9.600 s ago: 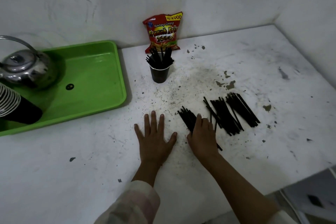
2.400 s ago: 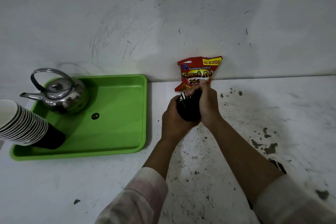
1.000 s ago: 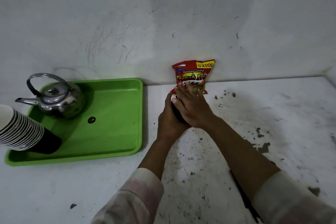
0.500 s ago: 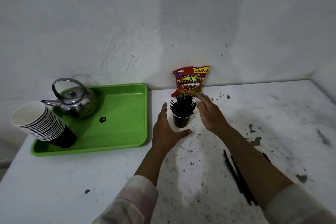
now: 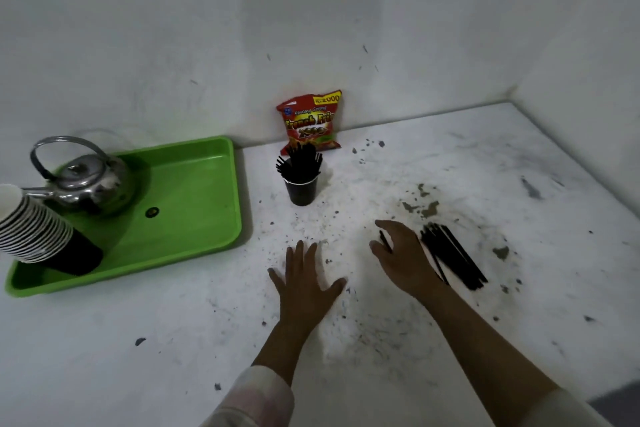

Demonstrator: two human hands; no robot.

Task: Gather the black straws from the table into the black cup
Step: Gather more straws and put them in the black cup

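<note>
The black cup [image 5: 300,190] stands upright at the back of the white table, with several black straws [image 5: 300,161] fanning out of its top. A loose pile of black straws [image 5: 453,255] lies on the table to the right. My right hand [image 5: 401,255] hovers over the left edge of that pile, fingers relaxed, and hides some of the straws. One straw end shows by its fingers. My left hand [image 5: 304,279] lies flat on the table with spread fingers, well in front of the cup, holding nothing.
A red snack bag [image 5: 310,121] leans on the wall behind the cup. The green tray [image 5: 204,191] at the left holds a metal kettle [image 5: 86,180] and a stack of paper cups [image 5: 31,229]. Walls close the back and right.
Both hands have let go of the cup and drawn back toward me. The left now lies flat on the table; the right has swung right to the loose straw pile.
</note>
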